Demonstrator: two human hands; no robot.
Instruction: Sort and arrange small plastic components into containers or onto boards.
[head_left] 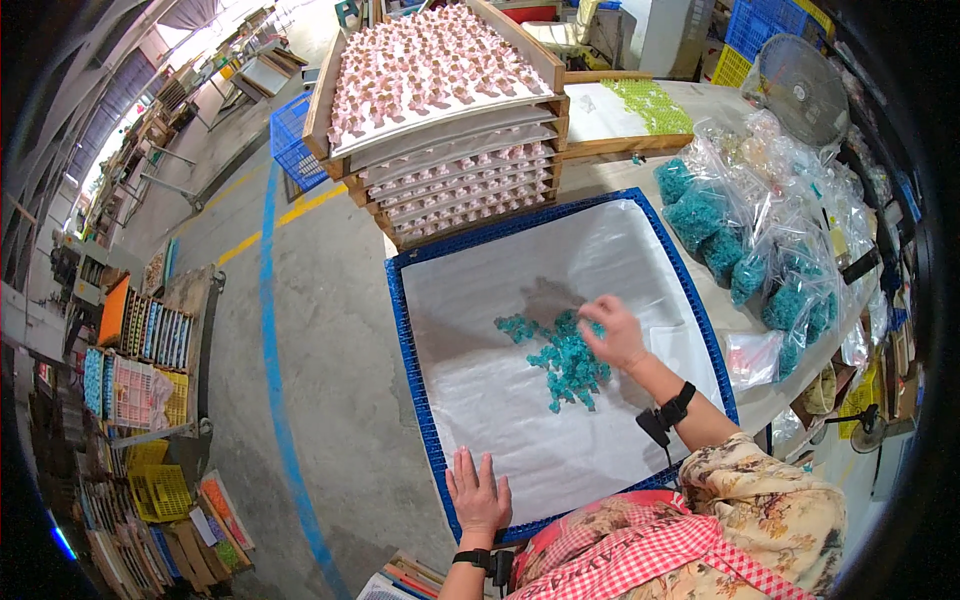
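Note:
Small teal pieces [572,368] lie in a loose pile on white paper [480,290] lining a blue-rimmed tray [405,350]. Over the pile's right edge is my right hand [614,335], its fingers curled and drawn together. What they hold, if anything, is too small to make out. My left hand [478,495] rests flat on the paper near the tray's front left corner, fingers stretched out and holding nothing. Each wrist wears a black strap with a small device.
Beyond the tray stand stacked wooden-sided trays [440,80] of pink-white pieces. Clear bags [705,215] of teal pieces crowd the table's right side, near a fan [803,90]. A board [590,120] with green pieces lies behind. Left on the floor is a blue crate [297,140].

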